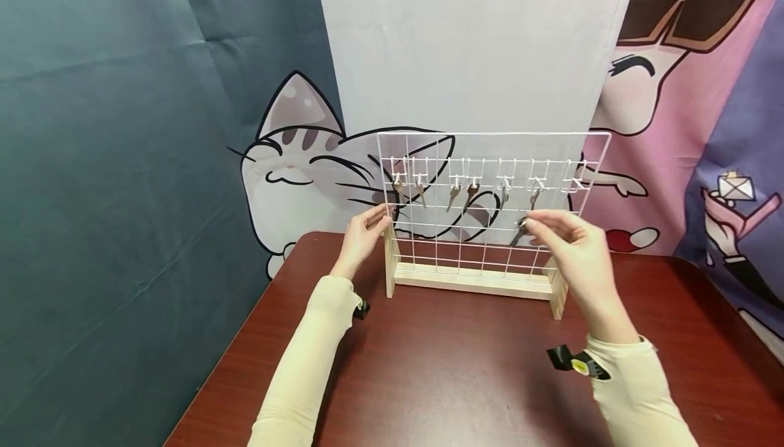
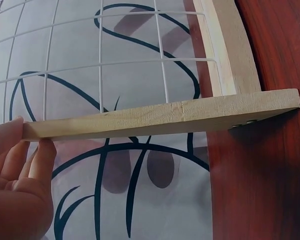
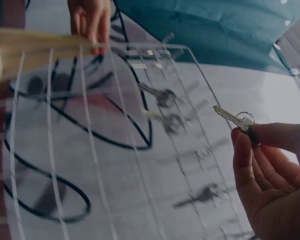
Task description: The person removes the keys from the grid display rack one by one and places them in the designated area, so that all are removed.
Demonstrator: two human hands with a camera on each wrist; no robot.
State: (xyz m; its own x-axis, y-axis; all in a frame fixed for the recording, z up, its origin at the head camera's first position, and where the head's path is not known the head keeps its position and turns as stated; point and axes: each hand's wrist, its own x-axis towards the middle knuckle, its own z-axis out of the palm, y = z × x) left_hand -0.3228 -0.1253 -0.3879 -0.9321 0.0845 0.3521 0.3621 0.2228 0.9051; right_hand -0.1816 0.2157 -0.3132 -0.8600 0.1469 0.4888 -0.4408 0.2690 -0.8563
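A white wire grid rack [image 1: 490, 134] stands upright in a wooden base [image 1: 471, 282]. My left hand [image 1: 361, 235] holds the top of its left wooden post [image 2: 140, 120], thumb on one side and fingers on the other. In front of the grid's right part, my right hand [image 1: 572, 243] pinches a key [image 3: 229, 115] by its head, between thumb and fingers. A small metal ring [image 3: 246, 117] hangs on this key, and its blade points away from the fingertips. Several other keys [image 1: 454, 194] hang from white hooks in a row across the grid.
The rack stands on a dark red-brown table [image 1: 441, 365]. Behind it hangs a cloth backdrop [image 1: 490, 45] with a cartoon cat, and a dark green cloth [image 1: 122, 161] is at the left. Another white hook [image 1: 574, 185] sits at the grid's right end.
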